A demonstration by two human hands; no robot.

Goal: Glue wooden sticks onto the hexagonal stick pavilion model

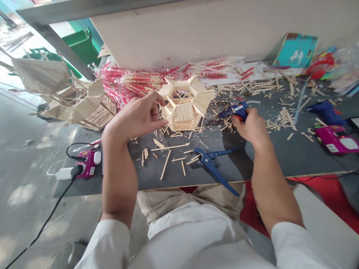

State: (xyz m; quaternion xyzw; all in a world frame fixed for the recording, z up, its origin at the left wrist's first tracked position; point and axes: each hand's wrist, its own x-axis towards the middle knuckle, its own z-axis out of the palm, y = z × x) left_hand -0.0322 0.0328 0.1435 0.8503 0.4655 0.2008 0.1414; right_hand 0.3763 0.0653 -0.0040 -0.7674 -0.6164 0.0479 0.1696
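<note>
My left hand [140,114] is at the left side of a small lantern-like model [184,112] built from thin wooden sticks. Its thumb and index finger are apart, their tips close to the model's edge; whether they touch it I cannot tell. My right hand [252,127] is wrapped around a blue hot glue gun [237,109], whose nozzle points left toward the model. Blue cutters [210,164] lie open on the dark tabletop [171,179], nearer my body. Short cut sticks [166,164] are scattered in front of the model.
A larger stick model [81,101] stands at the left. Plastic-wrapped bundles of red-tipped sticks [134,82] lie along the back. On the right are a second blue glue gun [327,111] and a magenta power strip [336,139]. Another magenta power strip [89,164] with cords sits at the left edge.
</note>
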